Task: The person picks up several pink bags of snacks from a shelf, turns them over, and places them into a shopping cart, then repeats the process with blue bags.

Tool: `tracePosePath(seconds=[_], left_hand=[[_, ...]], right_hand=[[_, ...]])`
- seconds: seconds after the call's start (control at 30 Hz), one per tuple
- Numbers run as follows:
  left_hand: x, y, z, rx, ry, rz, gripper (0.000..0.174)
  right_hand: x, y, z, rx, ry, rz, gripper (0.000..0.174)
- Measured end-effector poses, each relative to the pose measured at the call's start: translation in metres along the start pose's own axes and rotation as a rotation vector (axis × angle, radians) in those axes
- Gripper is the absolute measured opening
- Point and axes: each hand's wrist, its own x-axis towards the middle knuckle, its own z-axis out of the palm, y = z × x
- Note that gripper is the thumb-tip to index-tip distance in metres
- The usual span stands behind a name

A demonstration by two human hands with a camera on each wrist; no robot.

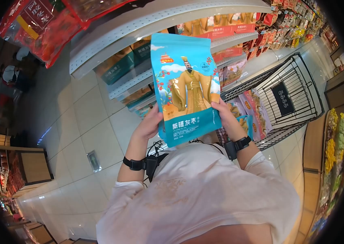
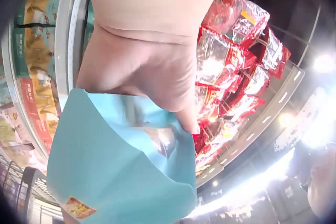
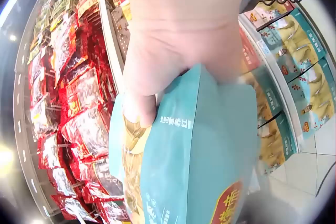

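Observation:
A blue stand-up bag of dried jujubes (image 1: 188, 89), printed with a robed figure, is held upright in front of the chest. My left hand (image 1: 150, 122) grips its lower left side; my right hand (image 1: 225, 118) grips the lower right side, thumb on the front. In the left wrist view the left hand (image 2: 142, 71) holds the bag's blue side (image 2: 115, 155), with its fingers mostly hidden behind the bag. The right wrist view shows the right hand (image 3: 178, 56) wrapped over the edge of the bag (image 3: 194, 145), a finger lying along its printed face.
A shopping cart (image 1: 281, 101) with several bags in it stands to the right. Tiered shelves (image 1: 127, 44) of similar bags rise ahead. Red packages (image 1: 37, 28) hang over the upper left. Tiled floor (image 1: 78, 134) lies to the left, and a wooden display (image 1: 316, 162) borders the right.

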Motion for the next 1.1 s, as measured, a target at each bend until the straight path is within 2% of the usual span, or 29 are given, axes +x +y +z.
tracePosePath(seconds=[0.03,0.1,0.2,0.27,0.3,0.37,0.4,0.47,0.5,0.57,0.6,0.67,0.7,0.77,0.8,0.83,0.9,1.03,1.1], left_hand=[[0.004,-0.002,0.006,0.078,-0.047,-0.081,0.084],[0.012,0.0,0.023,0.094,-0.071,-0.082,0.077],[0.022,-0.001,0.039,0.073,-0.119,-0.124,0.068],[0.028,-0.008,0.047,0.054,-0.042,-0.194,0.055],[0.03,-0.01,0.053,0.053,-0.05,-0.203,0.055],[0.032,-0.013,0.066,0.115,-0.058,-0.131,0.045],[0.031,-0.014,0.069,0.115,-0.072,-0.142,0.045],[0.032,-0.01,0.067,0.327,-0.041,-0.23,0.041],[0.033,-0.01,0.07,0.327,-0.093,-0.251,0.041],[0.03,-0.012,0.073,0.219,0.141,-0.273,0.034],[0.032,-0.016,0.072,0.226,0.098,-0.301,0.034],[0.037,-0.022,0.071,0.15,0.22,-0.261,0.04],[0.037,-0.023,0.074,0.159,0.2,-0.278,0.04],[0.039,-0.02,0.086,0.278,0.013,-0.133,0.046],[0.041,-0.019,0.085,0.245,-0.018,-0.17,0.054],[0.04,-0.019,0.087,0.247,-0.036,-0.177,0.054],[0.038,-0.02,0.093,0.336,-0.157,-0.075,0.06],[0.057,-0.023,0.129,0.363,-0.247,-0.062,0.067],[0.068,-0.025,0.147,0.503,-0.297,-0.023,0.066]], right_hand=[[-0.003,0.002,-0.009,-0.003,0.004,0.0,0.054],[-0.007,0.007,-0.02,0.156,-0.063,0.03,0.051],[-0.014,0.003,-0.031,0.239,-0.124,0.067,0.047],[-0.017,0.007,-0.049,0.245,-0.076,0.092,0.045],[-0.016,0.01,-0.057,0.251,-0.037,0.118,0.045],[-0.013,0.013,-0.066,0.157,-0.026,0.097,0.043],[-0.014,0.012,-0.07,0.058,-0.021,0.084,0.042],[-0.015,0.013,-0.06,0.083,-0.024,0.036,0.042],[-0.018,0.009,-0.057,0.098,-0.036,-0.015,0.041],[-0.021,0.008,-0.065,0.08,0.0,-0.024,0.043],[-0.025,0.004,-0.064,0.093,0.041,-0.051,0.043],[-0.03,-0.002,-0.058,0.125,0.001,0.024,0.047],[-0.03,-0.002,-0.059,0.136,0.02,0.008,0.047],[-0.03,-0.005,-0.058,0.172,0.042,0.018,0.049],[-0.036,-0.012,-0.047,0.219,0.016,-0.03,0.05],[-0.036,-0.01,-0.047,0.222,0.028,-0.043,0.05],[-0.035,-0.007,-0.049,0.342,0.015,-0.11,0.047],[-0.035,-0.003,-0.087,0.453,0.032,-0.177,0.044],[-0.041,-0.004,-0.115,0.484,0.096,-0.24,0.04]])
